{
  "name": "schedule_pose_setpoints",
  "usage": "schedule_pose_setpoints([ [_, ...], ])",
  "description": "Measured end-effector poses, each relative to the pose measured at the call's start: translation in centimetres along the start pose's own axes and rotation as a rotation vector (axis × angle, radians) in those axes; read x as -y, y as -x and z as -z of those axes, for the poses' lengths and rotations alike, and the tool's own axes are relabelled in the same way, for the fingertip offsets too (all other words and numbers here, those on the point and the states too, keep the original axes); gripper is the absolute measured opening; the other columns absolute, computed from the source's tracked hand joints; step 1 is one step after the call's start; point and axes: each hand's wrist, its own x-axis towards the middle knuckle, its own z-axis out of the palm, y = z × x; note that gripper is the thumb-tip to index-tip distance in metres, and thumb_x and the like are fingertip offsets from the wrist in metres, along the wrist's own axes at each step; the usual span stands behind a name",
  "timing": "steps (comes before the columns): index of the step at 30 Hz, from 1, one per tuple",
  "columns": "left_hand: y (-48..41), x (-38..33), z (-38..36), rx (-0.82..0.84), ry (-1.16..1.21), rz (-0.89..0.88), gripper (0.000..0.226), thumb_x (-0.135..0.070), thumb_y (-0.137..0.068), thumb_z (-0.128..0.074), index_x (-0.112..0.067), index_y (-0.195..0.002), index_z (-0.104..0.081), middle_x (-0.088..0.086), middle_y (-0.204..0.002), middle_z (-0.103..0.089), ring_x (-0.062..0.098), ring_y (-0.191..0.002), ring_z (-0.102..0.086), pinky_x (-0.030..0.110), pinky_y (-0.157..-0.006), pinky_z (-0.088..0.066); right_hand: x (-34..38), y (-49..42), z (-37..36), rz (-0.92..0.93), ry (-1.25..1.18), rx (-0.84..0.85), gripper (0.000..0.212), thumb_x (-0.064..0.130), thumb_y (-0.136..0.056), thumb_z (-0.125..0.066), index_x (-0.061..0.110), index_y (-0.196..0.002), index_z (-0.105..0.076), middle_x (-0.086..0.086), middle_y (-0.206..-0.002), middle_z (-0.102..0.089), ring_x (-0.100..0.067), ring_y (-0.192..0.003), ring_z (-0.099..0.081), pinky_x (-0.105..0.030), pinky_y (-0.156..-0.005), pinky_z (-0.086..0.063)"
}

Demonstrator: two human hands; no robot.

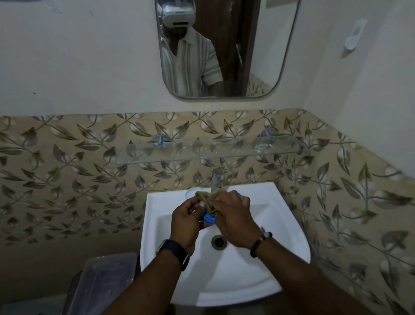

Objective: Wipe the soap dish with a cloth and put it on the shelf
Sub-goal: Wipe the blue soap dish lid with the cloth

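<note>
Soap dish (pixel 208 219) held by left hand (pixel 186 221) over sink (pixel 249 269) (drips fall there); right hand (pixel 235 218) presses cloth (pixel 209 198) on it, approx. mid-wipe.

Over the white sink (pixel 266 269), both hands hold a blue soap dish (pixel 208 219), the right hand (pixel 235 218) pressing a tan cloth (pixel 209 198) on it.

Sink (pixel 266 271): glossy white ceramic. Shelf (pixel 225 154): clear smooth glass. Cloth (pixel 209 197): matt, rough-woven, tan. Soap dish (pixel 208 219): blue plastic. Tap (pixel 217 178): shiny metal.
</note>
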Motion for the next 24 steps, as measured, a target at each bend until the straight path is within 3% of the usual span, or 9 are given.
schedule_pose_setpoints([
  [3, 0.2, -0.1, -0.9, -0.028, 0.043, -0.015, 0.021, -0.003, -0.100, -0.053, -0.008, -0.112, -0.069, 0.008, -0.093, -0.077, 0.016, -0.076, -0.076, 0.032, -0.065, -0.063, -2.1, -0.3, 2.0, 0.105, 0.035, 0.040, 0.041, 0.016, -0.081, -0.049, 0.028, -0.117, -0.066, 0.005, -0.120, -0.063, -0.025, -0.108, -0.050, -0.036, -0.086, -0.021],
  [6, 0.1, -0.8, -1.9, -0.008, 0.071, -0.053, 0.018, -0.006, -0.100, -0.055, -0.011, -0.111, -0.069, 0.006, -0.093, -0.077, 0.017, -0.079, -0.076, 0.033, -0.067, -0.063, -3.7, -0.2, 2.7, 0.042, 0.160, -0.087, 0.049, 0.018, -0.080, -0.057, 0.041, -0.124, -0.062, 0.010, -0.121, -0.064, -0.018, -0.108, -0.053, -0.038, -0.089, -0.025],
  [11, -0.1, -1.0, -2.1, 0.028, 0.012, -0.021, 0.020, -0.007, -0.100, -0.056, -0.009, -0.114, -0.069, 0.016, -0.107, -0.075, 0.023, -0.088, -0.074, 0.037, -0.072, -0.062, -0.8, -0.1, 0.3, -0.106, 0.093, -0.154, 0.043, 0.010, -0.077, -0.048, 0.027, -0.113, -0.063, 0.003, -0.102, -0.059, -0.025, -0.101, -0.051, -0.039, -0.083, -0.027],
  [15, -0.5, -1.4, -1.8, 0.033, 0.069, 0.001, 0.021, -0.007, -0.100, -0.055, -0.005, -0.117, -0.067, 0.017, -0.105, -0.074, 0.017, -0.077, -0.075, 0.030, -0.063, -0.061, -1.1, -0.1, 1.4, -0.025, -0.068, -0.064, 0.048, 0.018, -0.081, -0.036, 0.026, -0.119, -0.065, 0.001, -0.108, -0.056, -0.024, -0.106, -0.043, -0.036, -0.085, -0.024],
  [17, -0.7, -1.8, -1.9, 0.035, 0.103, 0.003, 0.024, -0.006, -0.099, -0.056, -0.002, -0.122, -0.063, 0.017, -0.105, -0.072, 0.016, -0.074, -0.076, 0.030, -0.059, -0.061, -2.3, -0.1, 2.3, 0.039, -0.081, -0.054, 0.046, 0.020, -0.079, -0.041, 0.026, -0.117, -0.067, 0.001, -0.112, -0.058, -0.025, -0.108, -0.043, -0.035, -0.089, -0.022],
  [20, -0.5, -2.3, -2.4, 0.007, 0.121, -0.005, 0.027, -0.003, -0.098, -0.057, -0.003, -0.125, -0.061, 0.014, -0.102, -0.071, 0.015, -0.069, -0.075, 0.029, -0.056, -0.060, -3.5, 0.0, 3.4, 0.142, -0.051, -0.053, 0.040, 0.017, -0.076, -0.048, 0.028, -0.110, -0.066, 0.009, -0.111, -0.053, -0.024, -0.106, -0.044, -0.043, -0.091, -0.028],
  [24, -0.3, -2.5, -2.8, -0.044, 0.120, -0.033, 0.029, -0.007, -0.097, -0.060, 0.001, -0.126, -0.062, 0.017, -0.105, -0.072, 0.016, -0.072, -0.073, 0.030, -0.059, -0.061, -4.5, 0.0, 5.0, 0.276, 0.121, -0.168, 0.035, 0.015, -0.078, -0.057, 0.034, -0.106, -0.063, 0.011, -0.103, -0.046, -0.021, -0.099, -0.045, -0.042, -0.089, -0.030],
])
